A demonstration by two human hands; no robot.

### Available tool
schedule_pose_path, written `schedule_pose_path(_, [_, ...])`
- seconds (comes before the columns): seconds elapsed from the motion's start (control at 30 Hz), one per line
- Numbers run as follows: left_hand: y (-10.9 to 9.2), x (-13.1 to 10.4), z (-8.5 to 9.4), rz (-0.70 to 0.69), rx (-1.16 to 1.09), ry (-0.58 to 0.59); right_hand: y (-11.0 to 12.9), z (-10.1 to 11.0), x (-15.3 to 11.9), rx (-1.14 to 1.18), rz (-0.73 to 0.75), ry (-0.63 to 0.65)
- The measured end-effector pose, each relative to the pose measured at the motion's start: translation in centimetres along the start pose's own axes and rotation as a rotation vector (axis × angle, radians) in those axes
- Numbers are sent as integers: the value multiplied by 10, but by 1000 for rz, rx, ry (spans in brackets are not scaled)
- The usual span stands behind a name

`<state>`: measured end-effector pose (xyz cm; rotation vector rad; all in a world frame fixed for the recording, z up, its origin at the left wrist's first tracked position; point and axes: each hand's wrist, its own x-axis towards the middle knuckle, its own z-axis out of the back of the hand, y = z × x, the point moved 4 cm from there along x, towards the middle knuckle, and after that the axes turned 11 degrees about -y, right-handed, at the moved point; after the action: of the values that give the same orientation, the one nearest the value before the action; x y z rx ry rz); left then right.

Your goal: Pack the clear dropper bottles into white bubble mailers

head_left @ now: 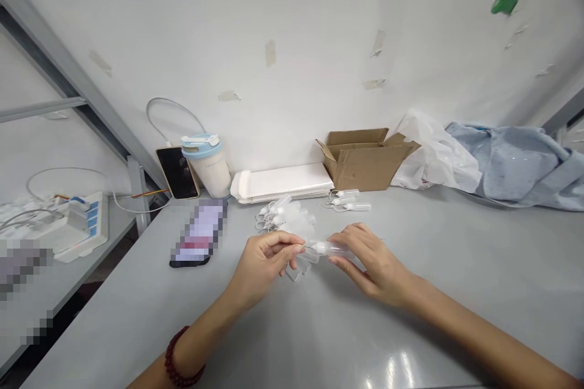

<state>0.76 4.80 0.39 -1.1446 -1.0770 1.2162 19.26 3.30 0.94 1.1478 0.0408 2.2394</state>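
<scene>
My right hand [371, 258] is closed around a small clear plastic bottle [336, 249], held on its side with its white cap toward the left. My left hand [271, 255] pinches at the thin tip in front of that cap; whatever sits between its thumb and finger is too small to make out. Just behind and under the fingers lies a pile of similar clear bottles [294, 219] with white caps and thin loops. To the right of the pile, several more small bottles [349, 199] rest on the table.
Behind the pile are stacked white padded envelopes [287, 182] and an open cardboard box [367, 164]. A phone [201, 234] lies at left, with a lidded cup [208, 167] and an upright phone [179, 173] beyond. A plastic bag [438, 152] and blue cloth [515, 161] occupy the back right.
</scene>
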Motion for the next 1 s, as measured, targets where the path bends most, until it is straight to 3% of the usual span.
schedule_pose_path(1.0, [1, -2, -2, 12, 0, 30, 2, -2, -2, -3, 15, -13])
